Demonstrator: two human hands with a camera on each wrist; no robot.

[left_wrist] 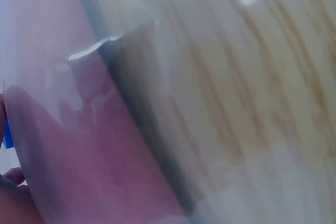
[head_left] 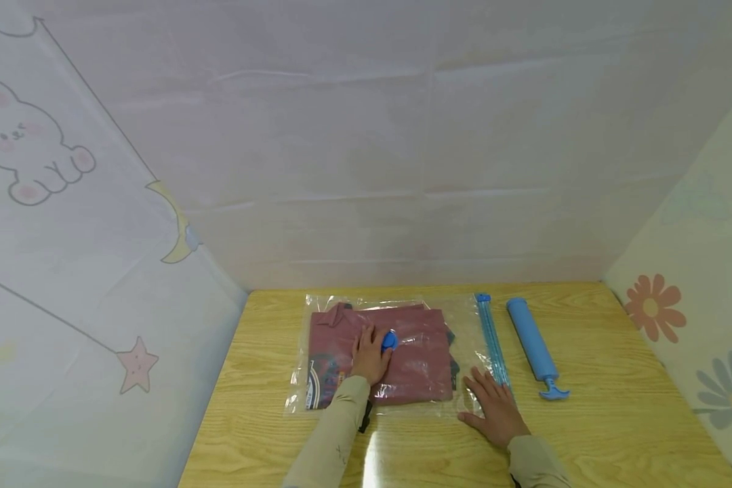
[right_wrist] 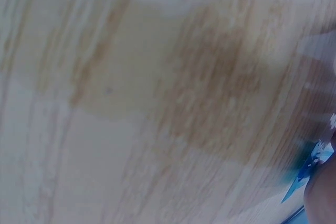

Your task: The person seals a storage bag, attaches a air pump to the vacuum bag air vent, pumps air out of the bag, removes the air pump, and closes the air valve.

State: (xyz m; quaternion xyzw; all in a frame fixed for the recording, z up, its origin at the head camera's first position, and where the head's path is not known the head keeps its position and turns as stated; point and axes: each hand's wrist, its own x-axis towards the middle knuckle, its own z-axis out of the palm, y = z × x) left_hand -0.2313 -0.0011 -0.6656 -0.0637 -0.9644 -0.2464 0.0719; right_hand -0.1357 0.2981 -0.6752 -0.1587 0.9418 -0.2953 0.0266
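A clear plastic storage bag (head_left: 467, 332) lies flat on the table, with a folded dark red collared shirt (head_left: 417, 369) inside. My left hand (head_left: 371, 356) rests on the bag over the shirt, its thumb and forefinger beside the round blue valve (head_left: 390, 340). In the left wrist view, the thumb (left_wrist: 14, 176) shows at the left edge, just below a bit of blue. My right hand (head_left: 494, 410) lies with fingers spread on the bag's near right corner, by the blue zip seal (head_left: 491, 339). The right wrist view catches only part of that hand at its edge.
A blue hand pump (head_left: 532, 339) with a T-shaped handle lies to the right of the bag. The wooden table (head_left: 622, 420) ends at a pale cloth backdrop (head_left: 366, 169) at the back, with printed cloth at both sides.
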